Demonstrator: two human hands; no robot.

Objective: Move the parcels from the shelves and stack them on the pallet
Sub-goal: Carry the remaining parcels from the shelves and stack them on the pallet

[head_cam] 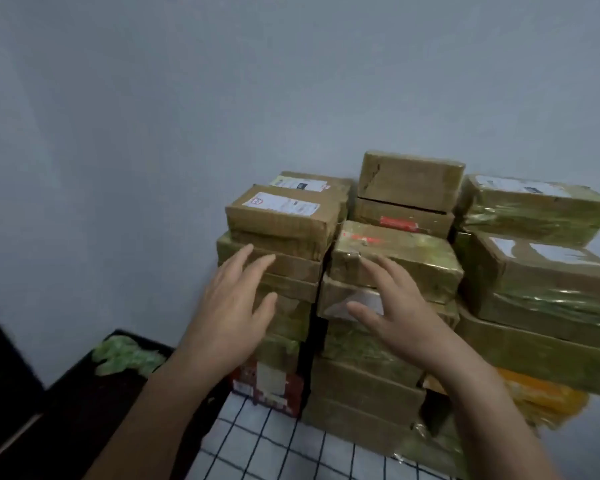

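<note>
Level: dim, flat indoor light; cool grey-blue cast on the plain pale wall point(153, 133).
Source: out of view; direction cannot be told.
Shadows: soft; black gaps between the stacked brown tape-wrapped cardboard parcels point(395, 258).
Glare: faint greenish sheen on their clear wrap, strongest at right.
Blur: left hand point(232, 306) and right hand point(399, 317) soft-edged; labels unreadable.
Distortion: wide-angle; lines of the white black-gridded cloth point(274, 455) bow.

The parcels point(395, 251) are stacked against the wall point(153, 133), on a cloth point(274, 452). My left hand point(236, 306) is before the left stack point(284, 282), my right hand point(399, 317) before the middle stack point(368, 393). Behind the middle stack stands a higher stack point(409, 181). The right stack point(541, 271) is beside both. A tray point(94, 403) lies to the left, lower.
</note>
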